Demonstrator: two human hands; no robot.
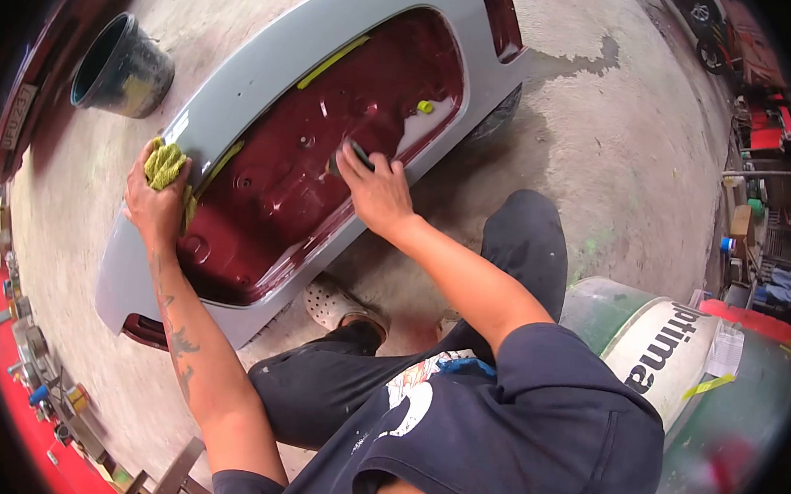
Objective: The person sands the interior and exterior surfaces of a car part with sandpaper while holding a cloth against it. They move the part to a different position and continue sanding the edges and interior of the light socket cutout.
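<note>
A car trunk lid (271, 57) in grey primer lies before me, with a wet, dark red recess (282, 183) in its middle. My left hand (156, 200) grips a crumpled yellow-green cloth (164, 165) against the lid's far left edge. Over the recess, my right hand (382, 193) is closed on a dark, flat sanding pad (361, 154), held near the red surface. Its fingers partly hide the pad. Strips of yellow-green tape (332, 63) run along the recess's upper edge, and a small yellow roll (425, 107) rests inside near the right end.
A black bucket (126, 67) stands on the concrete floor beyond the lid. To my right is a large green and white drum (650, 336). Tools and parts line the left wall (44, 381) and right wall (759, 221). A wet patch (593, 61) marks the floor.
</note>
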